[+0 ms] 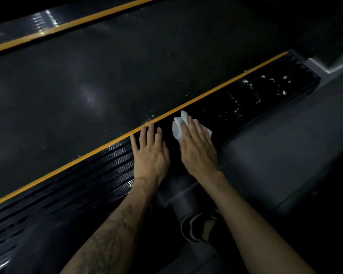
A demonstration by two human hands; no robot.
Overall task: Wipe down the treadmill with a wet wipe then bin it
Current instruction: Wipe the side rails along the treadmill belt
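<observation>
A head-worn camera looked down in dim light at a treadmill, and the nearer yellow stripe [196,99] serves here as the landmark. It ran on a slant from the lower left of the view to the upper right. On its far side lay the wide, dark running belt [107,72]. Touching its near side ran a glossy black ribbed side rail [265,95].

The left hand [150,153] rested flat on that rail, fingers straight and slightly spread, gripping nothing. Its fingertips reached up to the stripe, and its bare forearm showed dark tattoo lines.

The right hand [198,147] lay just beside the left one, a little further from the stripe, also on the rail. Its fingers were straight and pressed a crumpled white wet wipe [178,127] down against the rail surface. The wipe stuck out past the fingertips and on both sides of the hand, its top corner lying close to the stripe without touching it.

Further along the rail from the wipe, on the same side of the stripe, small white flecks [265,89] dotted the black surface. A few more specks lay on the belt just across the stripe.

A second yellow stripe [71,24] ran along the far edge of the belt. On the near side of the rail sat a grey moulded cover [285,147]. Below the hands a dark shoe [194,226] was visible.
</observation>
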